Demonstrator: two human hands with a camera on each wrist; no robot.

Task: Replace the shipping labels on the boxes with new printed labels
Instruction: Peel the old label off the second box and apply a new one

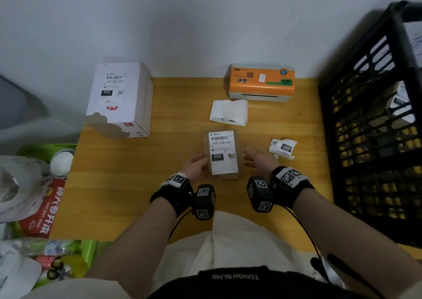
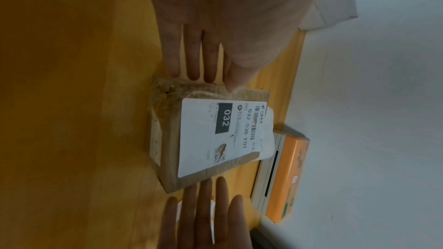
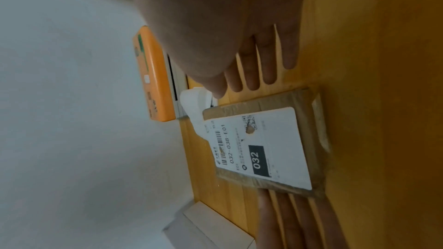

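From the head view we see our left hand and right hand flanking a small brown cardboard box that lies flat on the wooden tabletop, near its front middle. A white shipping label reading 032-038-E01 covers the box top. Only this view gives us the wider layout: a white box with its own label at the far left, an orange label printer at the back, a loose strip of blank labels before it, a crumpled old label right of our right hand, and a black crate at the right edge.

The left wrist view shows what the head view hides: our left fingers are straight and spread, their tips meeting the box's near side, with clear tape wrinkled over that end. Our right fingers are extended too, just short of the opposite side.

In the right wrist view our right fingers are open, apart from the box, holding nothing. It also shows a small torn spot by the label's QR code.
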